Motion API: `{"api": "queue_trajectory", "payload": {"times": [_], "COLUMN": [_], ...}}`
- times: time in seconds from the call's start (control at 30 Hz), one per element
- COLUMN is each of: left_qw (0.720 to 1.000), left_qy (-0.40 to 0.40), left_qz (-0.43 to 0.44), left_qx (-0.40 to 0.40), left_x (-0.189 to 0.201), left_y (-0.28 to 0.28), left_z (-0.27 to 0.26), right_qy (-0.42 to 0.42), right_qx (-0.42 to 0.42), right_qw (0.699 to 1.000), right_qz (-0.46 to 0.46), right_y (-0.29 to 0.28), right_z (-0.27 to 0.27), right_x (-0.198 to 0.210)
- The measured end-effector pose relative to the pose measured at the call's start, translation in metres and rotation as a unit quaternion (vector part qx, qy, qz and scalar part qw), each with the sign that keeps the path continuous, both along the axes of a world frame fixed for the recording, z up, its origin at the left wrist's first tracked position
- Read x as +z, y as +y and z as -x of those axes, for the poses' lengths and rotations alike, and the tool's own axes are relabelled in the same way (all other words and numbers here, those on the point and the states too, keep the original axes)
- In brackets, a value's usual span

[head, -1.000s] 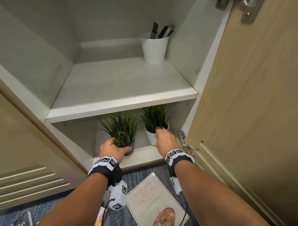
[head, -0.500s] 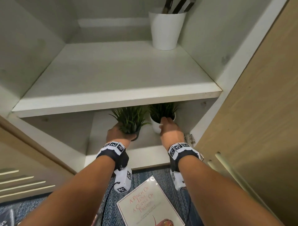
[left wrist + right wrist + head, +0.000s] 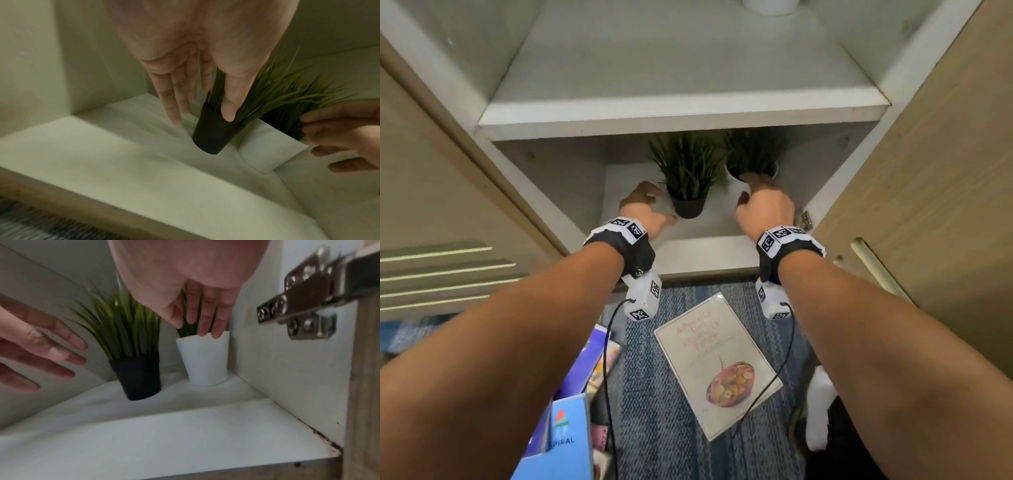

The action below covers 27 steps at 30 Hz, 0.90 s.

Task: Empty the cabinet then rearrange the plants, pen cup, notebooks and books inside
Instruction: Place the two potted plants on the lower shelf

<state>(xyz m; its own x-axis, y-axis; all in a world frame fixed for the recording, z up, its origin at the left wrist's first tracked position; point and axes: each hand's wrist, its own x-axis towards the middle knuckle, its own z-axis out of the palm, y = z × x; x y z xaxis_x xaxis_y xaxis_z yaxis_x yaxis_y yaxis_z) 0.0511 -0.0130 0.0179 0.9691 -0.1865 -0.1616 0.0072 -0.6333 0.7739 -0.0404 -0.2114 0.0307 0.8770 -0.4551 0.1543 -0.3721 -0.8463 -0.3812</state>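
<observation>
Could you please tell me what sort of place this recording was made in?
Probably an office or study corner. A low white storage cabinet with wood-look doors stands on blue woven carpet, two small potted plants sit on its bottom shelf, and a cookbook lies on the floor.
</observation>
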Motion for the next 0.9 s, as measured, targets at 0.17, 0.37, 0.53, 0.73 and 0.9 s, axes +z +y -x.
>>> {"api": "queue_trajectory", "payload": {"times": [0.17,0.37,0.53,0.73,0.9], "left_qw": [0.999,0.998,0.99,0.98,0.953], "left_qy": [0.008,-0.028,0.007,0.062,0.11], "left_qz": [-0.02,-0.061,-0.139,-0.177,-0.243], "left_qx": [-0.029,-0.016,-0.031,0.072,0.143], "left_x": [0.021,0.029,-0.002,-0.051,-0.09], "left_y": [0.056,0.146,0.222,0.289,0.342], "left_z": [0.036,0.105,0.157,0.2,0.213], "right_qy": [0.007,0.027,0.057,0.173,0.301], "right_qx": [0.035,0.083,0.107,0.111,0.139], "right_qw": [0.999,0.996,0.992,0.977,0.932], "right_qz": [-0.003,-0.022,-0.024,-0.049,-0.147], "right_y": [0.043,0.097,0.133,0.168,0.204], "right_z": [0.035,0.096,0.14,0.169,0.18], "right_x": [0.012,0.003,-0.013,-0.052,-0.1]}}
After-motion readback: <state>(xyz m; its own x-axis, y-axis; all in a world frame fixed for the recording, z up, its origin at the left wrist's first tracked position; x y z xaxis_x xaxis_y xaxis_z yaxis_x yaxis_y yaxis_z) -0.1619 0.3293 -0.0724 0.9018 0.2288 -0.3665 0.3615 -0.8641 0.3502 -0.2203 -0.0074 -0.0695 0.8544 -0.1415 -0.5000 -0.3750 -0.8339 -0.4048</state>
